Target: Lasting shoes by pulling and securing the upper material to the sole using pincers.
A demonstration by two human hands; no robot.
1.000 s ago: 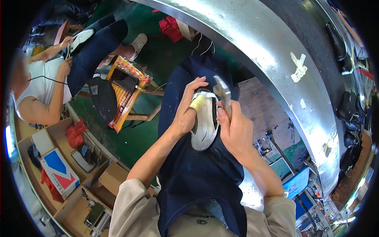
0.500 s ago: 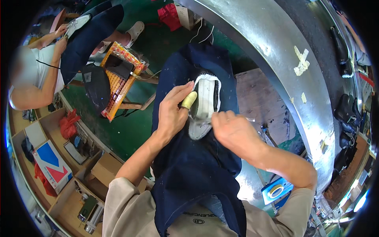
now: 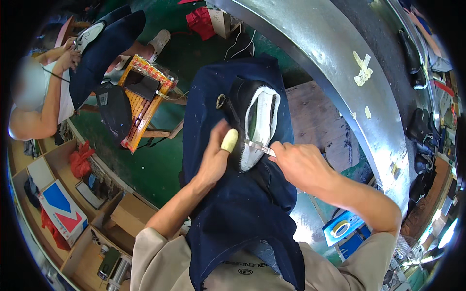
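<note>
On the navy apron [image 3: 238, 213] over my lap lies a black shoe [image 3: 241, 92], bottom up, its white inner edge and pale underside facing me. My right hand [image 3: 301, 165] is closed on a slim silvery metal tool [image 3: 259, 147], whose end touches the shoe's lower part; its exact kind is unclear. Beside the shoe's left edge is my left hand [image 3: 216, 153], thumb and blurred forefinger apart, with nothing visible between them. A yellow cover [image 3: 229, 139] sits on the thumb. A small dark piece with a pale rim [image 3: 221, 101] rests left of the shoe.
A curved metal bench edge [image 3: 335, 63] sweeps along the right, with black shoes [image 3: 417, 128] beyond it. To the left stand a bamboo stool [image 3: 138, 102] carrying a phone [image 3: 142, 86], and wooden compartments [image 3: 56, 165]. A co-worker [image 3: 53, 97] handles a pale shoe [image 3: 91, 36].
The shoe has tilted clockwise, and more of its black upper shows. My left hand has come off its edge, down and left. The tool now points up-left from my right hand.
</note>
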